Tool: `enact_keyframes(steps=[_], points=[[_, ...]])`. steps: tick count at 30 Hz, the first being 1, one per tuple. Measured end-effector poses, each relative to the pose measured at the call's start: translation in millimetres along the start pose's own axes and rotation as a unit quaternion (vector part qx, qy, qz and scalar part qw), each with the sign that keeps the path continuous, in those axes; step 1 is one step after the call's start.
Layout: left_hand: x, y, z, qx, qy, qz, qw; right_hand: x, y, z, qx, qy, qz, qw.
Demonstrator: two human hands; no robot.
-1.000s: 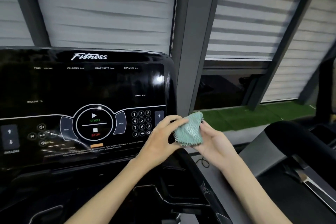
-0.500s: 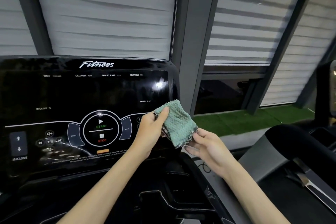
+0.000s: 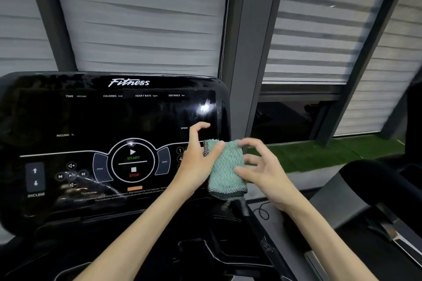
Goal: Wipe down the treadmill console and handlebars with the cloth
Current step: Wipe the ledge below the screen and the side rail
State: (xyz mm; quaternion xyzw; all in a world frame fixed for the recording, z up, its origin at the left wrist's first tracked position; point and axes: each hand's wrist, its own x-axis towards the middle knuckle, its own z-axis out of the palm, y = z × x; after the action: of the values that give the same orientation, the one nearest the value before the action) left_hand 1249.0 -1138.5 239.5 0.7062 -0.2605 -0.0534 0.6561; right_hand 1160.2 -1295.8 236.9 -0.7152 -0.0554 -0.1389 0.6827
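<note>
The green cloth (image 3: 225, 166), stretched between both hands half a second ago, now hangs bunched at the treadmill console (image 3: 114, 116)'s right edge. The left hand (image 3: 197, 162) pinches it under the thumb, while the right hand (image 3: 265, 169) has loosened, fingers spread against it. Wiping looks ready to start. Streaks (image 3: 86, 186) mark the console's lower left, and a neighbouring treadmill (image 3: 370, 185) stands to the right.

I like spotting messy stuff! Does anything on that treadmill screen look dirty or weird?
Yes: whitish streaks smear the console at its lower left, around the media buttons and the small print. Nothing looks broken.
</note>
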Motion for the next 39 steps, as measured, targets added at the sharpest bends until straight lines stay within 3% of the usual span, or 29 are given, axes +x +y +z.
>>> enact_keyframes(steps=[2,4,7,13,15,18,21,23,26,29,31,35,39], points=[[1.5,-5.8,-1.9,0.021,-0.062,0.014,0.998,1.9,3.7,-5.4,-0.016,0.027,-0.001,1.0],[3.8,-10.4,-1.5,0.125,-0.108,0.031,0.986,4.6,8.9,-12.9,-0.046,0.028,0.006,0.999],[6.4,-16.5,5.9,0.24,-0.083,0.047,0.966,7.3,16.0,-20.3,-0.09,-0.002,0.035,0.995],[14.7,-43.2,26.6,0.337,-0.095,0.08,0.933,13.4,40.7,-46.8,-0.228,0.054,0.002,0.972],[19.5,-48.0,33.0,0.317,-0.127,0.079,0.937,13.6,49.9,-56.6,-0.146,0.035,0.031,0.988],[25.9,-52.9,43.6,0.267,-0.135,0.076,0.951,12.3,66.3,-59.4,0.084,0.005,0.095,0.992],[35.1,-64.4,51.0,0.25,-0.118,0.082,0.958,9.9,82.5,-59.7,0.145,0.008,0.094,0.985],[39.4,-72.4,53.0,0.308,-0.11,0.133,0.936,9.6,90.4,-68.4,0.179,0.031,0.104,0.978],[46.3,-83.6,51.3,0.45,-0.062,0.28,0.846,13.6,105.2,-98.0,0.203,0.112,0.163,0.959],[51.9,-98.8,47.4,0.606,-0.071,0.31,0.729,24.6,143.4,-126.0,0.068,0.166,0.234,0.956],[53.3,-111.4,45.5,0.662,-0.092,0.29,0.686,35.6,175.1,-133.5,-0.073,0.167,0.269,0.946],[54.1,-129.6,42.2,0.709,-0.08,0.287,0.639,58.5,226.7,-128.6,-0.353,0.094,0.254,0.896],[55.0,-128.7,46.7,0.721,-0.071,0.294,0.623,69.4,262.1,-113.3,-0.502,-0.043,0.185,0.844]])
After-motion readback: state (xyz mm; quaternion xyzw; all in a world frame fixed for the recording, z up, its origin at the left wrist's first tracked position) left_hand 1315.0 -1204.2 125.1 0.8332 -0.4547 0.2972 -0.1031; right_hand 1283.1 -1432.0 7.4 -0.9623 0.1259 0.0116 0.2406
